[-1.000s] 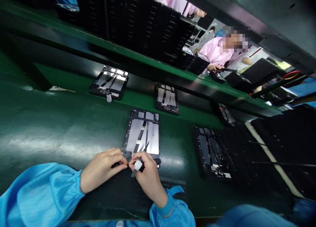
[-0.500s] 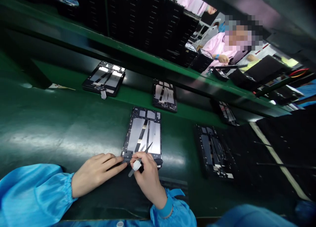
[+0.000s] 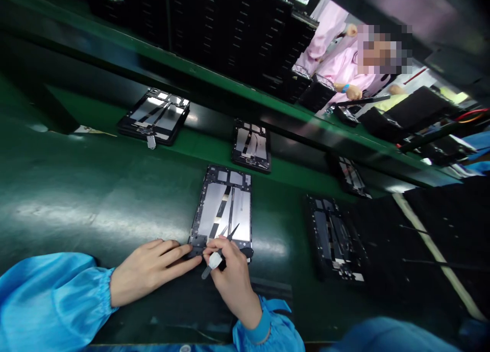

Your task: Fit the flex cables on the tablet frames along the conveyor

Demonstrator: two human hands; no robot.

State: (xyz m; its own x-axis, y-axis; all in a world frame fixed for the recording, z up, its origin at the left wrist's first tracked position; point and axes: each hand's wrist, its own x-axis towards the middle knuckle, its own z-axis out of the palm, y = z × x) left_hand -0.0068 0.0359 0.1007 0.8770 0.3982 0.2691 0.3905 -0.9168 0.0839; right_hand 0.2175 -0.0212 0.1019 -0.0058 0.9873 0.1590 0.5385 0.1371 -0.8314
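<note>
An opened tablet [image 3: 240, 207] lies on the green bench in front of me, with silver panels, a dark frame and ribbon cables showing. My left hand [image 3: 149, 271] rests by its near left corner, fingers stretched out and fingertips touching the edge. Over the tablet's near end, my right hand [image 3: 234, 276] is closed around dark tweezers [image 3: 233, 233] with their points directed away from me. A white piece [image 3: 215, 260] sits on the tweezers' shaft. The right fingers hide part of the tablet's near edge, so what they touch there cannot be made out.
More opened tablets lie around: one far left [image 3: 158, 118], one behind [image 3: 250, 147], one right [image 3: 337, 240] and one far right [image 3: 350, 176]. A green shelf [image 3: 214, 81] carrying stacked dark units crosses above the bench. Beyond it is a person in pink [image 3: 354, 76].
My hands keep nearly the same pose at the tablet's near edge; the right hand has shifted slightly right. The view has moved a little. Another person's pink sleeve and hand show more behind the shelf.
</note>
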